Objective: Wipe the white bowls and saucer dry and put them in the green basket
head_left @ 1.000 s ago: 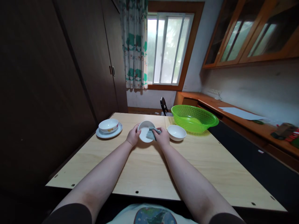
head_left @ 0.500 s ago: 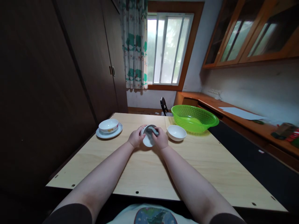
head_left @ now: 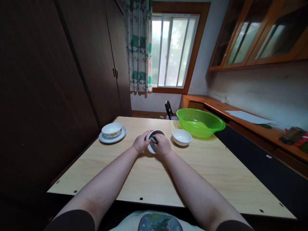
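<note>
Bowl (head_left: 151, 148) tilted in left hand (head_left: 141, 143); mouth facing person (head_left: 156, 221)

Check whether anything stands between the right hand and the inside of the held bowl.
Only the grey cloth, mostly hidden under the right hand, which reaches into the held bowl, gripped by the left hand. Nothing else visible intervenes; a second bowl stands to the right.

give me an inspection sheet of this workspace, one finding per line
Surface: pale wooden table, dark holes along its near edge
Job's things: tilted bowl; greyish cloth inside, mostly hidden
Clutter: white bowl; patterned bowl on plate; green plastic basin; thin pale sticks
Hands: left hand holds the tilted bowl; right hand holds the cloth
Cables: possibly a white cord below wall sockets
Surroundings: window, curtain, dark cupboard, chair
</note>
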`<state>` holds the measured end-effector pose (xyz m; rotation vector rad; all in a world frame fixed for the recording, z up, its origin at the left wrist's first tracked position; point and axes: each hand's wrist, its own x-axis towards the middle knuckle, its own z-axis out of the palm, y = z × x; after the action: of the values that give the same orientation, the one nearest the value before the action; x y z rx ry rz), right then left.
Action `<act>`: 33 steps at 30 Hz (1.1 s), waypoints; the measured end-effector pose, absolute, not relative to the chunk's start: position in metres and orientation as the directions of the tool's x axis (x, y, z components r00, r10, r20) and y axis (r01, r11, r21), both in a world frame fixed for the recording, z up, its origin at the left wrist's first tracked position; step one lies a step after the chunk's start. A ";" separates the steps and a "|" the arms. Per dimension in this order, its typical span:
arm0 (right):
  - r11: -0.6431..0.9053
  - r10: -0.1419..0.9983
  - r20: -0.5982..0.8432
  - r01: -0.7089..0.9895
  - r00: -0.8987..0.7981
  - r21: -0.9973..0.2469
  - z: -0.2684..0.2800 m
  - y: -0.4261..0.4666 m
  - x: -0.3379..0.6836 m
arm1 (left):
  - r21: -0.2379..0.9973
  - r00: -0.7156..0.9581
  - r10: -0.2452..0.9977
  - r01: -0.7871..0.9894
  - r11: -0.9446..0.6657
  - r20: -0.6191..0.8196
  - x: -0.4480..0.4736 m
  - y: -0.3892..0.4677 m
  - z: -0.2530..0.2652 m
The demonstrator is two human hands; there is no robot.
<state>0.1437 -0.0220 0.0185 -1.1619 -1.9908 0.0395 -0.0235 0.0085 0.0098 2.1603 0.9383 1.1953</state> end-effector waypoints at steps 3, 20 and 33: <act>0.644 0.731 0.554 0.673 -0.399 -0.364 0.017 -0.024 0.137 | 0.724 0.325 0.793 0.330 -0.606 0.516 -0.024 0.010 0.009; 0.619 0.691 0.572 0.771 -0.443 -0.150 0.023 -0.023 0.134 | 0.764 0.309 0.799 0.254 -0.593 0.517 -0.023 0.016 0.004; 0.403 0.896 0.290 0.888 -0.335 -0.221 0.027 -0.030 0.128 | 0.764 0.179 0.859 0.396 -0.509 0.479 -0.025 0.015 0.005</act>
<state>0.1278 -0.0305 0.0273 -1.5385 -2.3018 0.0323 -0.0248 0.0149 0.0048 1.9875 1.1774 1.2941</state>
